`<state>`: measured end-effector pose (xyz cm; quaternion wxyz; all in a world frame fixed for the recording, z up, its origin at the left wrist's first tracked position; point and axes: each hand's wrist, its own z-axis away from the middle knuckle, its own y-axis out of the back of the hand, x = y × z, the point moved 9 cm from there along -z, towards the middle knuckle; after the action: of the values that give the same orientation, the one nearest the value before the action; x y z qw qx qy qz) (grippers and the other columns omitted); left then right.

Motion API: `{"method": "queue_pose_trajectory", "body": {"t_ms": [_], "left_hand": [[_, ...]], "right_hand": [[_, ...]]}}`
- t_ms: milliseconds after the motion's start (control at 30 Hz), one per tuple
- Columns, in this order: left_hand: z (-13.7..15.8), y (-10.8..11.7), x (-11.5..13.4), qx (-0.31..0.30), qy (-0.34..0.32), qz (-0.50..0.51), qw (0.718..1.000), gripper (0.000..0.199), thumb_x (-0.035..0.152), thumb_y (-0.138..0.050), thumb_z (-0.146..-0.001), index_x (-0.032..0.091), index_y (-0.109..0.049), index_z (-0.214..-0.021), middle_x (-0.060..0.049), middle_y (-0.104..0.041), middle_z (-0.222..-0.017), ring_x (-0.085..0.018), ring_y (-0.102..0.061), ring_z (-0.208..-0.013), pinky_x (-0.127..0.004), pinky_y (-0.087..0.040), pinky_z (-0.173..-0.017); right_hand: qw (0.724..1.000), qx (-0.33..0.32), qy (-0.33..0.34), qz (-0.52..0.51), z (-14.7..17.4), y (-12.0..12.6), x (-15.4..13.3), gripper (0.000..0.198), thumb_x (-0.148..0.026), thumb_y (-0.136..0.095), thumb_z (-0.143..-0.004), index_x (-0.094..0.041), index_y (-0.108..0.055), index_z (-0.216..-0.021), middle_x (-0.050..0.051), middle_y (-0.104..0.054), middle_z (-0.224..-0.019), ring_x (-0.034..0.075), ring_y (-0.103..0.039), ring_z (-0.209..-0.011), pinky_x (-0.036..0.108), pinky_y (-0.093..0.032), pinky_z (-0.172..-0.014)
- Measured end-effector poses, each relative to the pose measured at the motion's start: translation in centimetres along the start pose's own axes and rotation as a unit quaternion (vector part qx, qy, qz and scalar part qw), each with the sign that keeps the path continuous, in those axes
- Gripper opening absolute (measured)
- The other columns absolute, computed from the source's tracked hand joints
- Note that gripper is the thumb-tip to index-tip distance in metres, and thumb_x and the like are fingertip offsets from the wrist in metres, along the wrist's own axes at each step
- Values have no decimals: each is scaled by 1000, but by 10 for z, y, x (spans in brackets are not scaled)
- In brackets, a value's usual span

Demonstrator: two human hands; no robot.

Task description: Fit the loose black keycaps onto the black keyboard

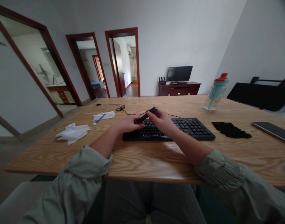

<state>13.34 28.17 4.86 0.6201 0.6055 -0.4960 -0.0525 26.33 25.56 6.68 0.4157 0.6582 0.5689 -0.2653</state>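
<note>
My left hand [130, 123] and my right hand [161, 119] are both closed on a long black bar-shaped piece [145, 115], held at a slant just above the keyboard. The left grips its lower end; the right pinches it near the upper end. What kind of part it is cannot be made out for certain. Beneath both hands lies a black keyboard [193, 128], its left portion partly covered by them. To its right is a patch of small black pieces [231, 129] laid close together, resembling loose keycaps.
Left on the wooden table [142, 168] lie a crumpled white tissue [73, 133], another tissue [107, 115] and a blue-handled brush [99, 119]. A coiled cable [120, 108] lies behind. At right stand a bottle [214, 93] and a dark flat device [276, 130].
</note>
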Motion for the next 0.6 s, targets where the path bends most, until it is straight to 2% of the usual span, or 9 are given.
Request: {"method": "queue_pose_trajectory", "body": {"t_ms": [67,233,400,600], "left_hand": [[5,3,-13,-23,30,13,999,38,47,-67,-80,17,-73,-102,-3,-74,-89,-18,-65,-80,-27,-48,-72],[12,17,-25,27,65,40,997,39,44,-70,-77,16,-75,-104,-6,-76,-96,-19,-68,-84,-28,-51,-76],[12,12,-26,7,70,20,997,35,40,-72,-76,15,-75,-100,-6,-76,-89,-17,-67,-79,-27,-51,-71],[11,14,-28,20,64,14,998,32,40,-68,-78,15,-75,-96,-6,-76,-87,-16,-66,-77,-26,-50,-71]], "right_hand": [[999,28,-23,-1,4,10,5,43,-59,-58,-84,-16,-62,-83,4,-65,-72,14,-57,-63,27,-45,-60],[995,75,-55,41,8,27,10,45,-62,-59,-82,-17,-60,-76,4,-66,-67,13,-54,-54,26,-41,-51],[993,84,-77,35,8,27,18,41,-58,-58,-84,-19,-57,-76,4,-66,-65,12,-51,-48,25,-39,-46],[991,85,-101,27,10,26,24,32,-49,-58,-82,-18,-58,-80,3,-65,-67,12,-51,-50,24,-39,-46]]}}
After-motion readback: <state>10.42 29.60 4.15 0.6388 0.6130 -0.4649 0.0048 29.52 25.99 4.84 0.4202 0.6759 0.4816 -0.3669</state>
